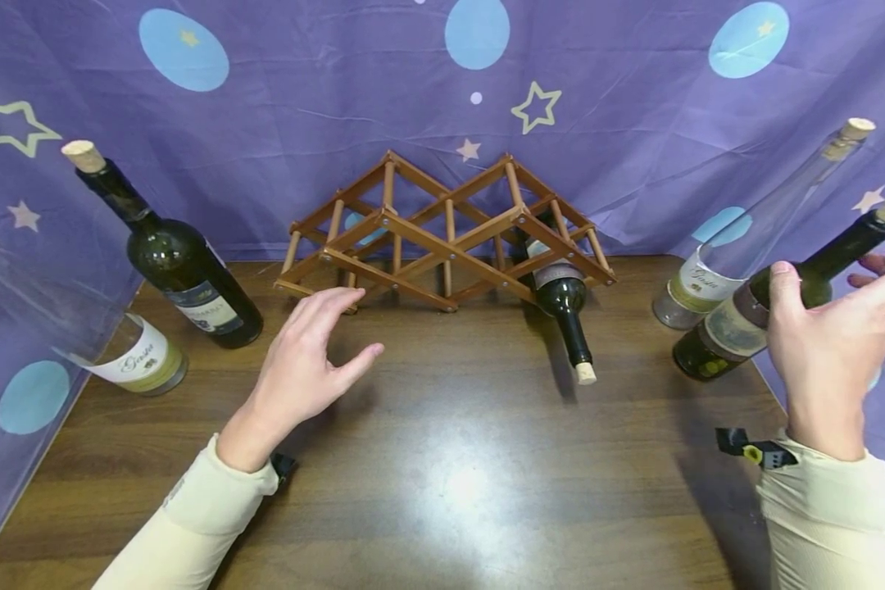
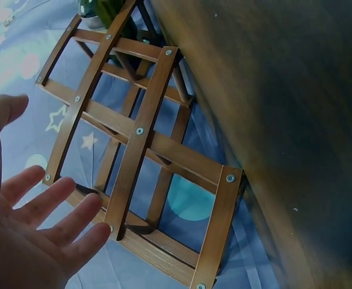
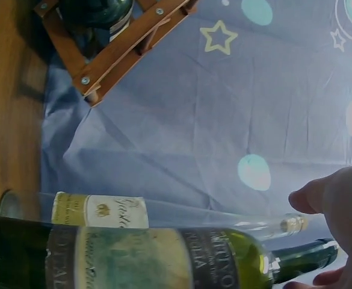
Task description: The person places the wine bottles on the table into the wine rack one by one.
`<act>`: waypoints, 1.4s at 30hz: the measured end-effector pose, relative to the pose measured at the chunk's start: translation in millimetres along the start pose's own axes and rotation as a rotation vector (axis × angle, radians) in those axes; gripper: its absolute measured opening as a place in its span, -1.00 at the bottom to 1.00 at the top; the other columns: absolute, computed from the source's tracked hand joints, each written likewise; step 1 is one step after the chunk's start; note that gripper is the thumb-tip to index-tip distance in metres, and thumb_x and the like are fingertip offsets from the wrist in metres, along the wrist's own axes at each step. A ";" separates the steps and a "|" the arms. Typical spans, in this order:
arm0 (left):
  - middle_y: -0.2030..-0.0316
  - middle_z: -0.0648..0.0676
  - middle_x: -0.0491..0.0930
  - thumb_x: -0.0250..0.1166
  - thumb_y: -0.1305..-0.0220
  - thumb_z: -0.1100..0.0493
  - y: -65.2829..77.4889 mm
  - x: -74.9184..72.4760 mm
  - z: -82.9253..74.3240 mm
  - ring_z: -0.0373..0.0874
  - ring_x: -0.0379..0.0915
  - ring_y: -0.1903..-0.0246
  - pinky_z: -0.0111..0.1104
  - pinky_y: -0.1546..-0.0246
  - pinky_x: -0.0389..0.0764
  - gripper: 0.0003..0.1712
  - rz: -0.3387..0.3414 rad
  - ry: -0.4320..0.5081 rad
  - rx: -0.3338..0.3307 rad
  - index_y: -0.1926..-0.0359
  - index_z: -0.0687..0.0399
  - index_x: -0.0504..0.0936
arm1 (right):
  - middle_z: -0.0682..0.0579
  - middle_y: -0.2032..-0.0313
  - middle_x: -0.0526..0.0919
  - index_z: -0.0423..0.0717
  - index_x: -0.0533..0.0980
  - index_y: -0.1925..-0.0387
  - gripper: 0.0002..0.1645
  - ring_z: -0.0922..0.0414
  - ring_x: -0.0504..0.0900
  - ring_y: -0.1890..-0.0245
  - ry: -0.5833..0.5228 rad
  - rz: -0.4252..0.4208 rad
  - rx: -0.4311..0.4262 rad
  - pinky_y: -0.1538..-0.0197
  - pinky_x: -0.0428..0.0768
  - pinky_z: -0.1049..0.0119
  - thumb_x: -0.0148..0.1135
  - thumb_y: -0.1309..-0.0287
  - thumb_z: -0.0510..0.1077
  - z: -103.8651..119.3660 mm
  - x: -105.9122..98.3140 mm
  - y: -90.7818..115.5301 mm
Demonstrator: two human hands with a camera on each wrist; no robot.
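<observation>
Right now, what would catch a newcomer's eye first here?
The wooden rack at the back of the table, with a dark corked bottle lying in its right side. Next, the right hand, spread near the neck of a green bottle standing at right. Behind hangs purple cloth with stars.

A wood-grain table (image 1: 487, 434) supports a rack (image 1: 451, 249). A clear bottle (image 1: 142, 358) and a dark bottle (image 1: 192, 264) stand left of the rack, another clear bottle (image 1: 696, 284) and a green bottle (image 1: 732, 328) right.

green bottle (image 1: 737, 321) | corked, standing right | wooden rack (image 1: 451, 246) | second bottle (image 1: 565, 293) lying inside
</observation>
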State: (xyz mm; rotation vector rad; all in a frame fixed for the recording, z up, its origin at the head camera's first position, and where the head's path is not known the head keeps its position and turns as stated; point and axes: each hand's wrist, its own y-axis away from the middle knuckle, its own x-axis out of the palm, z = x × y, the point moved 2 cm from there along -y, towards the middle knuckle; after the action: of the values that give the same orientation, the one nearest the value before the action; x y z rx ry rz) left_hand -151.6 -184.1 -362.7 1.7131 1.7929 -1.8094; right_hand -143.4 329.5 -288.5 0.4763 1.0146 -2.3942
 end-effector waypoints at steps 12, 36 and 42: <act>-0.32 0.06 0.39 0.39 -0.07 -0.35 14.9 12.7 -1.3 0.02 0.28 -0.29 0.00 -0.26 0.29 -0.04 0.187 -0.045 -0.002 -0.41 0.01 0.41 | 0.35 0.06 0.36 0.09 0.34 -0.30 -0.37 0.01 0.46 -0.14 0.042 0.090 0.134 -0.28 0.33 0.17 0.09 -0.23 0.15 -25.2 14.3 -13.7; -0.33 0.09 0.38 0.34 -0.05 -0.44 25.6 27.2 -4.8 0.06 0.26 -0.31 0.00 -0.31 0.23 0.01 0.332 -0.082 0.003 -0.43 -0.03 0.39 | -0.13 -0.11 0.60 -0.14 0.51 -0.19 -0.40 -0.08 0.52 -0.18 0.066 0.063 0.118 -0.25 0.38 0.00 0.04 -0.33 0.17 -38.2 21.7 -17.8; -0.34 0.07 0.37 0.35 -0.05 -0.44 26.4 27.1 -4.7 0.07 0.26 -0.31 0.01 -0.30 0.24 0.01 0.333 -0.080 -0.005 -0.42 -0.03 0.39 | -0.15 -0.09 0.61 -0.14 0.52 -0.18 -0.40 -0.11 0.53 -0.15 0.061 0.061 0.090 -0.21 0.38 -0.05 0.05 -0.33 0.19 -38.6 20.9 -16.0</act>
State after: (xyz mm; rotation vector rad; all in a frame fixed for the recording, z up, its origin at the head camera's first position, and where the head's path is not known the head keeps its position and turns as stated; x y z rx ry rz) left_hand -140.6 -172.6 -397.3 1.7816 1.3811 -1.7022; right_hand -164.7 361.3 -315.2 0.6076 0.9078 -2.3918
